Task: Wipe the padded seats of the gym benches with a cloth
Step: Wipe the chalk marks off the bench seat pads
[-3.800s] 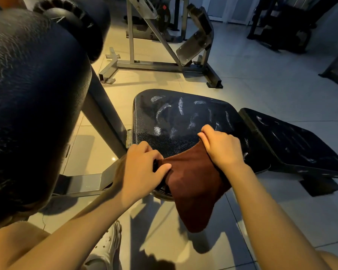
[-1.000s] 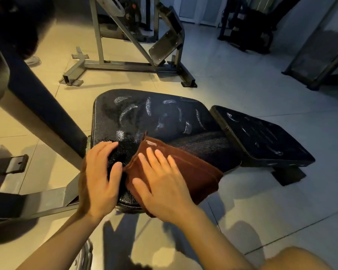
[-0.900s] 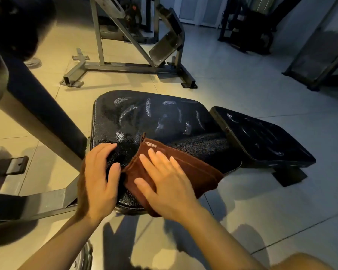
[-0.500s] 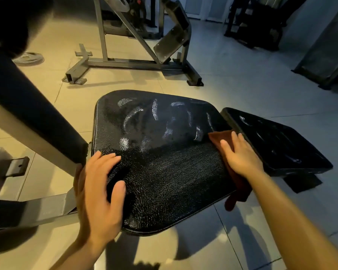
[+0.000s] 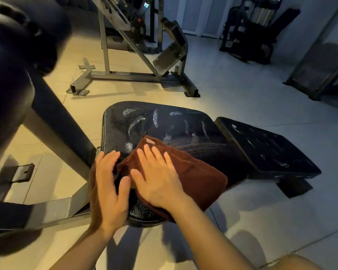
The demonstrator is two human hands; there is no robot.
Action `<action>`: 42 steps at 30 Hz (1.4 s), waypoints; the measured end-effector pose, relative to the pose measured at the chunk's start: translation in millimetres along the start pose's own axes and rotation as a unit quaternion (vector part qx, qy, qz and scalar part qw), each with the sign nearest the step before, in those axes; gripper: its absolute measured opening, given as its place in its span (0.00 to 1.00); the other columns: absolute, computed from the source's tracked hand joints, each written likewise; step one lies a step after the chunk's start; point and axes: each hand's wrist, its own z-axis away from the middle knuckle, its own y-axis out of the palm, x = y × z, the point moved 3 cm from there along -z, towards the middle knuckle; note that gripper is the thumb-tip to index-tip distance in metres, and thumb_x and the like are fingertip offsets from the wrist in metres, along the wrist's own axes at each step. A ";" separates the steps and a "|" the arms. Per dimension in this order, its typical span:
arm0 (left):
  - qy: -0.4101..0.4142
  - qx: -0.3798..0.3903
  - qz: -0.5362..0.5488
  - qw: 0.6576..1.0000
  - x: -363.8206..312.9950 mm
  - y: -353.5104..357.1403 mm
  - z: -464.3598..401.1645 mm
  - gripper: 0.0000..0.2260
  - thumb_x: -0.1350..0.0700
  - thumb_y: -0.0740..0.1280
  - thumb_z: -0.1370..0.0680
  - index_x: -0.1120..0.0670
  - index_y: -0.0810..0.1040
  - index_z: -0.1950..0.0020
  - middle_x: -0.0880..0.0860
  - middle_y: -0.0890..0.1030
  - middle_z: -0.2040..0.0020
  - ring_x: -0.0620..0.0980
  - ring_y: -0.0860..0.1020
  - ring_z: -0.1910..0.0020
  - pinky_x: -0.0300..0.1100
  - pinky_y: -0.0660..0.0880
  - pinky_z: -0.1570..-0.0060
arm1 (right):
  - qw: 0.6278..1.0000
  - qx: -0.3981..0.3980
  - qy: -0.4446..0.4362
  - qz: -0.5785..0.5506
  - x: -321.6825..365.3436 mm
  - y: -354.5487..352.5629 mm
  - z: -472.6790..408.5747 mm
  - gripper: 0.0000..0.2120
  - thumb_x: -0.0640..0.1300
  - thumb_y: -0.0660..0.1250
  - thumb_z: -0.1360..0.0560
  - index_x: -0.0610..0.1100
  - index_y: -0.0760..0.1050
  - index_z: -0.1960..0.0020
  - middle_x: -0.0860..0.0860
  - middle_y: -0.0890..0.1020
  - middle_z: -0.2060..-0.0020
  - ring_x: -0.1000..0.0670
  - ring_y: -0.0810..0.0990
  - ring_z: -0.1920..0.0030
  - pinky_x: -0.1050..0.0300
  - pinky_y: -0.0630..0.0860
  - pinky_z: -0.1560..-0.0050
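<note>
The right hand [image 5: 160, 184] is pressing flat, fingers spread, on the brown terry cloth [image 5: 195, 172], now back at the near-left of the crackled black padded seat [image 5: 164, 123], while the open left hand [image 5: 109, 190] is bracing its edge.

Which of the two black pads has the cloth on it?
The larger near pad, under both hands; the brown cloth lies on it. The smaller pad to its right is bare.

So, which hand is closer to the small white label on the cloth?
The right hand. It lies flat on the brown cloth, its fingertips just below the label. The left hand rests on the seat beside the cloth's left edge, farther away.
</note>
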 end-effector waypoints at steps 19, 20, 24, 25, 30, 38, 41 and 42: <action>-0.009 -0.022 0.010 1.000 0.2 -0.5 0.4 0.23 0.43 0.51 0.19 0.56 0.71 0.34 0.53 0.72 0.33 0.52 0.66 0.28 0.46 0.59 0.28 | 0.949 -0.024 0.313 0.032 -186.8 -31.9 23.7 0.30 0.60 0.44 0.18 0.48 0.45 0.20 0.48 0.47 0.20 0.49 0.45 0.21 0.48 0.43 0.22; -0.002 -0.018 0.010 1.000 0.9 -0.3 -0.1 0.23 0.43 0.52 0.19 0.56 0.72 0.34 0.53 0.72 0.33 0.53 0.66 0.29 0.47 0.59 0.29 | 0.954 -0.026 0.296 0.035 -172.9 -30.5 25.9 0.29 0.59 0.44 0.17 0.48 0.45 0.20 0.49 0.47 0.20 0.49 0.44 0.21 0.48 0.42 0.23; 0.006 0.007 0.005 1.000 3.8 -1.8 -1.6 0.22 0.48 0.54 0.21 0.59 0.71 0.32 0.53 0.71 0.32 0.54 0.66 0.29 0.49 0.60 0.28 | 0.976 -0.024 0.211 0.057 -86.1 -15.3 42.3 0.34 0.63 0.36 0.23 0.49 0.47 0.20 0.51 0.48 0.20 0.49 0.45 0.21 0.49 0.41 0.24; 0.004 0.014 0.005 1.000 3.8 -2.1 -1.8 0.22 0.48 0.54 0.20 0.59 0.71 0.32 0.53 0.71 0.32 0.54 0.66 0.29 0.51 0.61 0.29 | 0.981 -0.028 0.186 0.052 -59.6 -10.1 45.2 0.39 0.64 0.33 0.27 0.49 0.48 0.20 0.50 0.49 0.20 0.48 0.46 0.21 0.48 0.40 0.24; -0.162 -0.004 0.081 0.983 8.7 -7.9 -1.5 0.25 0.40 0.51 0.21 0.50 0.65 0.27 0.53 0.67 0.27 0.51 0.63 0.27 0.53 0.60 0.27 | 0.995 -0.031 0.091 0.016 31.6 8.2 39.3 0.42 0.64 0.31 0.30 0.47 0.45 0.20 0.47 0.48 0.20 0.45 0.43 0.21 0.48 0.34 0.27; -0.257 -0.029 0.106 0.960 -12.0 -46.3 5.2 0.22 0.45 0.52 0.17 0.57 0.70 0.30 0.57 0.70 0.30 0.45 0.66 0.36 0.41 0.62 0.37 | 0.992 -0.010 0.126 0.011 -1.2 -2.2 34.6 0.27 0.59 0.44 0.17 0.53 0.46 0.20 0.51 0.46 0.20 0.50 0.43 0.21 0.47 0.39 0.24; -0.231 -0.011 0.089 0.969 -27.3 -46.6 4.5 0.31 0.38 0.50 0.26 0.55 0.71 0.31 0.54 0.72 0.34 0.47 0.68 0.36 0.41 0.64 0.40 | 0.972 -0.009 0.235 0.012 -43.8 -12.9 46.1 0.27 0.59 0.43 0.17 0.52 0.45 0.20 0.50 0.45 0.20 0.49 0.43 0.21 0.46 0.40 0.23; -0.255 0.003 0.108 0.961 -30.6 -43.2 5.6 0.26 0.40 0.52 0.23 0.52 0.71 0.31 0.53 0.71 0.33 0.46 0.68 0.35 0.40 0.64 0.41 | 0.966 -0.010 0.259 0.007 -54.7 -15.5 52.5 0.28 0.58 0.43 0.17 0.51 0.45 0.20 0.49 0.46 0.20 0.49 0.43 0.21 0.46 0.40 0.23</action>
